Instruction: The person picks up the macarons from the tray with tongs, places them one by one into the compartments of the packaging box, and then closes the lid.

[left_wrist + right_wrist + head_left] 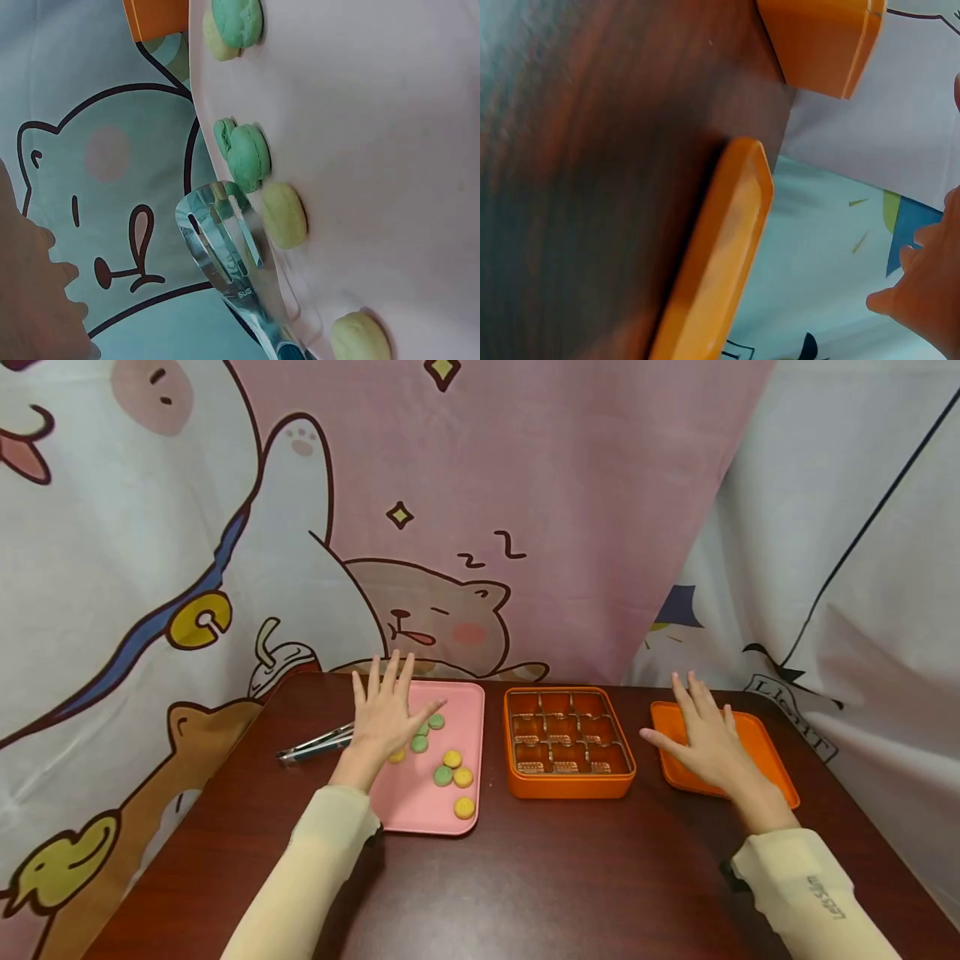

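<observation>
My left hand (384, 714), fingers spread, hovers over the left part of a pink tray (427, 806) and holds nothing. Several green macarons (443, 775) and yellow macarons (464, 808) lie on that tray. Metal tongs (236, 259) rest with their head on the tray's edge, their handle (311, 748) sticking out to the left of my hand. On the right, my right hand (708, 739) is spread above an orange lid (761, 752), also holding nothing. Between the hands stands an orange box (570, 787) with a clear insert divided into several compartments, no macarons inside.
All of it sits on a dark reddish-brown table (555, 885). A cloth curtain (570, 527) printed with cartoon animals hangs behind the table's back edge and along both sides.
</observation>
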A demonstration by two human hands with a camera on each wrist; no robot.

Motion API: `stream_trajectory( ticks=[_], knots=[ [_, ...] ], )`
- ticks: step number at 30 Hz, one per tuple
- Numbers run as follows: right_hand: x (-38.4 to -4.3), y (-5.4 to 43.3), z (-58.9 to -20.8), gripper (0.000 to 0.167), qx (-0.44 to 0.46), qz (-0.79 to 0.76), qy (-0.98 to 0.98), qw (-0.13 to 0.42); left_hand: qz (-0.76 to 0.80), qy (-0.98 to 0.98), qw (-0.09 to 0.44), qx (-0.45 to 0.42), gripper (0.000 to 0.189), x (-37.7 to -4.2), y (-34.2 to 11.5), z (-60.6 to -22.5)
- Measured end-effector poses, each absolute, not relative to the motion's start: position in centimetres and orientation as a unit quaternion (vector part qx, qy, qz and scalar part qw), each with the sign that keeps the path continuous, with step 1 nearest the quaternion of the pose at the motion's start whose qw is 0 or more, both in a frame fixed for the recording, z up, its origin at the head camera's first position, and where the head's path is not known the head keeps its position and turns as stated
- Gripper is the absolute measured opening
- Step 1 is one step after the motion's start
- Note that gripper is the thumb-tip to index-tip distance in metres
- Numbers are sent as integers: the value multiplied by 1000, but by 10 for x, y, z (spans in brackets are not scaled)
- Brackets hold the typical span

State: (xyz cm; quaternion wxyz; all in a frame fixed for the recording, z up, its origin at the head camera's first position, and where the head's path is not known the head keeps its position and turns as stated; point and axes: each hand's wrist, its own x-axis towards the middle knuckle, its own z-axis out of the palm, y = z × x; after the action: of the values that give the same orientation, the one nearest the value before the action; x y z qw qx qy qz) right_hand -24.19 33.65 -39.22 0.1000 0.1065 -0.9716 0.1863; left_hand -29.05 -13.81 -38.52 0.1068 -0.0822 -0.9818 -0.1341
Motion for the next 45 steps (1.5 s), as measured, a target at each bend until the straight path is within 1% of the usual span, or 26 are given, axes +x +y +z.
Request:
stream_trajectory(
  ticks=[15,25,29,33,39,45],
  knots=[
    [-238,318,-417,101,121,278,-952,36,-176,-976,93,-89,90,-285,-141,-393],
    [-231,306,-428,91,150,288,-946,-13,-196,-973,86,-89,83,-277,-154,-394],
    [-229,304,-431,87,149,280,-948,-15,-204,-972,81,-86,85,-277,-167,-392],
    [-227,299,-432,88,141,269,-953,-2,-227,-967,79,-85,85,-277,-186,-392],
    [-230,287,-430,94,135,283,-949,-11,-262,-960,61,-71,72,-273,-223,-401],
    [-231,286,-428,93,136,288,-948,-22,-294,-953,42,-61,65,-276,-245,-416]
  ],
)
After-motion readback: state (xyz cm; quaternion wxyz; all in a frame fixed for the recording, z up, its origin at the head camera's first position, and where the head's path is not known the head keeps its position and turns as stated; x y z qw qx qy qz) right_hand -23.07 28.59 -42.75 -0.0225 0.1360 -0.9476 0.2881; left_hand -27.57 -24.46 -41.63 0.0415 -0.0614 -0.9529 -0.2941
